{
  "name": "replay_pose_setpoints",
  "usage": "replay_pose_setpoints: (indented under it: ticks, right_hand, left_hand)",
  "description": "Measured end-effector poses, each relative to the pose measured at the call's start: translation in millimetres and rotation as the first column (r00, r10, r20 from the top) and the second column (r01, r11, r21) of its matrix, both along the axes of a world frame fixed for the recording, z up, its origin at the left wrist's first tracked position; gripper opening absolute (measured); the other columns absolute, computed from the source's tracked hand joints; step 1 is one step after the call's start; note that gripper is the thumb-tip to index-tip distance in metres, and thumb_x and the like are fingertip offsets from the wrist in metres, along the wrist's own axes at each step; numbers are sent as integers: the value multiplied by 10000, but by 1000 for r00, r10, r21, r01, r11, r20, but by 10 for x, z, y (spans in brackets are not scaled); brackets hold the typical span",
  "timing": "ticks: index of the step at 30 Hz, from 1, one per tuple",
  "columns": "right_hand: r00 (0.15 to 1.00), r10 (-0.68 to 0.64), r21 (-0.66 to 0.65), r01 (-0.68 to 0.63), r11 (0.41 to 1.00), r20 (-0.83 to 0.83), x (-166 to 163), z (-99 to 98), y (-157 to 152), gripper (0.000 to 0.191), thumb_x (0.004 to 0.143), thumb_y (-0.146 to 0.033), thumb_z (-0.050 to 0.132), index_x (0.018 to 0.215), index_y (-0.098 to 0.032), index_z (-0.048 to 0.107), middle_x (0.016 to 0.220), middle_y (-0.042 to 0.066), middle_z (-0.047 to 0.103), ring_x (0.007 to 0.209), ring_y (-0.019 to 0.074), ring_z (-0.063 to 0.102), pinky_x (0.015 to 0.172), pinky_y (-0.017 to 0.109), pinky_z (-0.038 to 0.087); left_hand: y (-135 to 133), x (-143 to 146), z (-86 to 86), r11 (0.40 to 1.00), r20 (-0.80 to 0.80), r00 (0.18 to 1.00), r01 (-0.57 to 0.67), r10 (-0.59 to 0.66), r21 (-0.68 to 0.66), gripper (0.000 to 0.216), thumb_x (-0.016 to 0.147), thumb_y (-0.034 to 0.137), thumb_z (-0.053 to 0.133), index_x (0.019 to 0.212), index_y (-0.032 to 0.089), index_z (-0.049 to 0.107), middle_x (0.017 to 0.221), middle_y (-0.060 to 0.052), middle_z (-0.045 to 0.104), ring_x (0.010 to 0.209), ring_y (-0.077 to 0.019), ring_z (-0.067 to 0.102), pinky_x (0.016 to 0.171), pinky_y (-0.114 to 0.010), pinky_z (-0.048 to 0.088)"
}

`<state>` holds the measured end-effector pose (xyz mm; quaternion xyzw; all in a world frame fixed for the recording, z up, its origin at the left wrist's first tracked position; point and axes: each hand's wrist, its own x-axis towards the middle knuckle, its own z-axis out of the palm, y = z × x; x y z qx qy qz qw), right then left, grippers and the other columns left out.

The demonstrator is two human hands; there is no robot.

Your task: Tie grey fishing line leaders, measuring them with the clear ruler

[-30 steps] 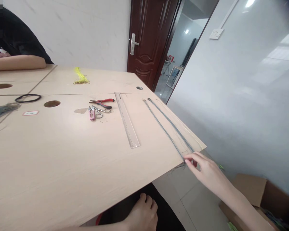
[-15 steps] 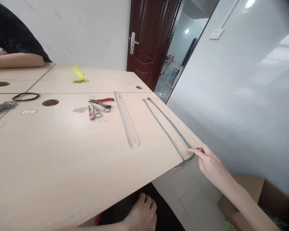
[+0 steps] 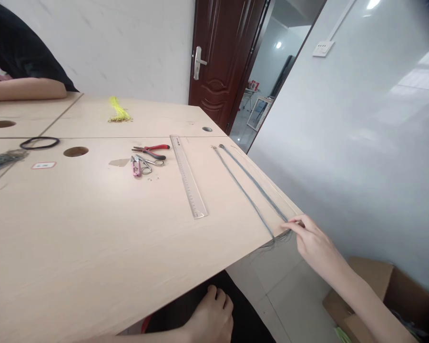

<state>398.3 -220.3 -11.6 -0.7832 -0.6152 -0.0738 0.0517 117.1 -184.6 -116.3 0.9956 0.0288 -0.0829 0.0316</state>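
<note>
At the table's right corner my right hand point(image 3: 303, 229) is closed, its thumb and forefinger pinching the lower end of a bundle of thin grey-blue cords point(image 3: 253, 182). A second, thinner grey-blue bundle point(image 3: 243, 191) lies to the left, roughly alongside it. Loose dark strands point(image 3: 271, 245) hang over the table edge below both. My left hand point(image 3: 211, 312) rests on my dark-clothed leg beneath the table edge, fingers curled in and nothing seen in them. Left of the bundles lies a clear ruler point(image 3: 188, 178).
Red-and-black pliers point(image 3: 152, 151), small scissors point(image 3: 148, 164) and pink thread snips point(image 3: 136, 167) lie left of the ruler. Farther off are a yellow cord bundle point(image 3: 118, 112) and a black ring point(image 3: 40, 143). Another person's forearm point(image 3: 25, 89) rests at the far left. A cardboard box point(image 3: 370, 276) stands on the floor.
My right hand has shifted slightly right, and the lower end of the pinched bundle has moved with it. My left hand stays on my leg.
</note>
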Motion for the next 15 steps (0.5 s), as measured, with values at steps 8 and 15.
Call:
replay_pose_setpoints:
  ticks: [8,15]
  right_hand:
    - [982,-153,-62,147,987,-112,-238,130,-113,295,900,-312,345,984,-233,617,1003,67,632,768,202,627,631,324,466]
    - [908,-303,-202,252,947,-288,-452,-183,-149,365,871,-516,484,973,-197,628,589,-29,585,542,138,592,497,251,428]
  left_hand:
    - [-25,-20,-30,1000,58,998,-5,4,21,315,883,330,563,1086,122,684,1176,-141,653,1025,-284,590,831,-435,433]
    - [-50,-21,-41,998,65,998,-6,2,65,303,868,328,581,1073,134,692,1168,-129,659,1012,-282,597,821,-429,443]
